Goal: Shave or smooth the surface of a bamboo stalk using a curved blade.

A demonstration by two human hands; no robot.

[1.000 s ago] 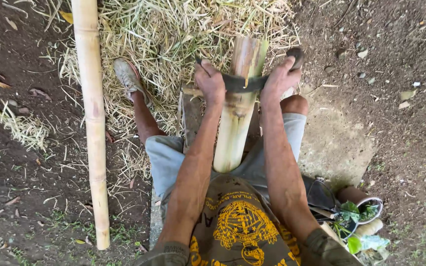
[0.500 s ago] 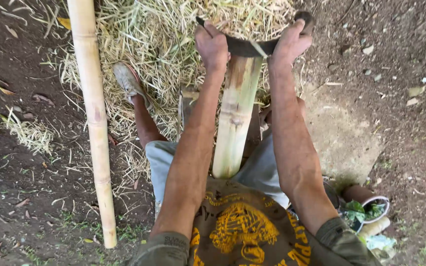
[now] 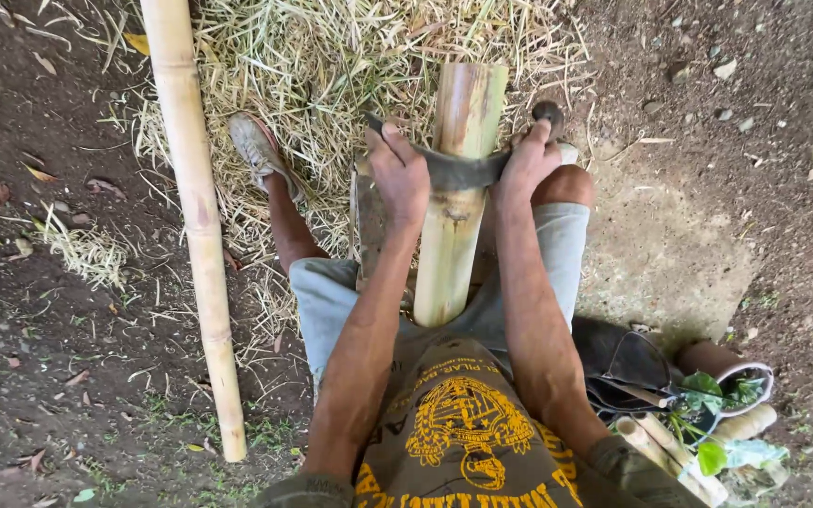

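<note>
I see my left hand [image 3: 402, 179] and right hand [image 3: 526, 165] clamped on the ends of a dark curved drawknife blade [image 3: 454, 171], lying across a short pale bamboo section [image 3: 454, 188] between my legs, straw shavings [image 3: 331, 66] beyond.

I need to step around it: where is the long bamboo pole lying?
In the head view, the pole lies on the dirt on the person's left, beside the shoe and the straw.

bamboo section [image 3: 454, 198]: we see it pale, shaved, lying between our legs
curved drawknife [image 3: 454, 171]: dark, laid across it
</note>
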